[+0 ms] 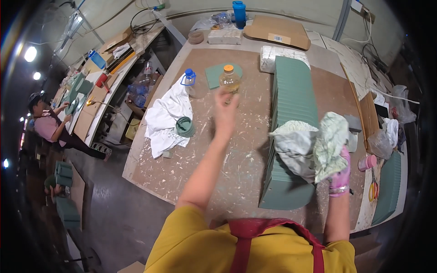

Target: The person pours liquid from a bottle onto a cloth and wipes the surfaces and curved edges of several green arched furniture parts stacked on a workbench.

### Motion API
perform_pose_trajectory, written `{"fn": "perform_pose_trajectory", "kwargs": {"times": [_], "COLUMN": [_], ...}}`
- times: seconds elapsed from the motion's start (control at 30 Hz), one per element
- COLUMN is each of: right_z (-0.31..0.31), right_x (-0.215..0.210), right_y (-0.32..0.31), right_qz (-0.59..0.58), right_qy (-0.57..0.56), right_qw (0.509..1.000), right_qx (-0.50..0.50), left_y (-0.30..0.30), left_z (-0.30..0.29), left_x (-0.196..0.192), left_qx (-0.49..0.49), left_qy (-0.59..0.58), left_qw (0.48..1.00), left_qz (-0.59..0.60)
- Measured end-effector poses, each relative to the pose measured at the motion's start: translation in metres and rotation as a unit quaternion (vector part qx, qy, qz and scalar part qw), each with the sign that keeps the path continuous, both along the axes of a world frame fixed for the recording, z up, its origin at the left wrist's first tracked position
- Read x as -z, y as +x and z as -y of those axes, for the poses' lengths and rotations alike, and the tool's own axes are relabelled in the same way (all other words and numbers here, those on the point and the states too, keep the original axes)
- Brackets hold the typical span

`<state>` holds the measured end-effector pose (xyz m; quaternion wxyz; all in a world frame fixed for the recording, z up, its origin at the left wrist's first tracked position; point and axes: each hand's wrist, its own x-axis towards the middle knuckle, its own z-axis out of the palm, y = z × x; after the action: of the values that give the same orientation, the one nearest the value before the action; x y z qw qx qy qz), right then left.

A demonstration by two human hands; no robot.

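Observation:
My left hand (225, 105) is closed around the lower part of a clear plastic bottle (229, 80) with an orange cap and yellowish liquid inside. Just behind the bottle, a flat green piece (215, 73) lies on the table. My right hand (341, 175), in a pink glove, grips a crumpled pale green-white rag (331, 143). Beside it, a greyish cloth (295, 145) drapes over a long row of stacked green pieces (295, 95). The rags hide part of my right fingers and the stack's middle.
Left on the brown board (246, 150) are a white cloth (169, 116), a green ring-shaped roll (185, 127) and a blue-capped bottle (189, 77). Scissors (373, 186) and a pink-lidded jar (367, 163) lie right. Cardboard (277, 31) sits behind. A co-worker (50, 120) stands at another bench.

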<state>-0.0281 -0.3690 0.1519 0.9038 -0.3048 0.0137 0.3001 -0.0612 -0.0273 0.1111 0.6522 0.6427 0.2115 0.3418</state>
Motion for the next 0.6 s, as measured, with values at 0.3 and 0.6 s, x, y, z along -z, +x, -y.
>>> {"fn": "perform_pose_trajectory", "kwargs": {"times": [0.3, 0.6], "right_z": [0.000, 0.008], "right_x": [0.015, 0.029], "right_y": [-0.024, -0.027], "right_qz": [0.558, 0.322], "right_qy": [-0.629, -0.379], "right_qw": [0.541, 0.863], "right_qx": [0.014, 0.091], "left_y": [0.054, -0.032], "left_z": [-0.071, 0.035], "left_x": [0.073, -0.043], "left_qx": [-0.065, 0.183], "left_qy": [0.196, 0.369], "left_qw": [0.978, 0.909], "left_qz": [-0.024, -0.061]}}
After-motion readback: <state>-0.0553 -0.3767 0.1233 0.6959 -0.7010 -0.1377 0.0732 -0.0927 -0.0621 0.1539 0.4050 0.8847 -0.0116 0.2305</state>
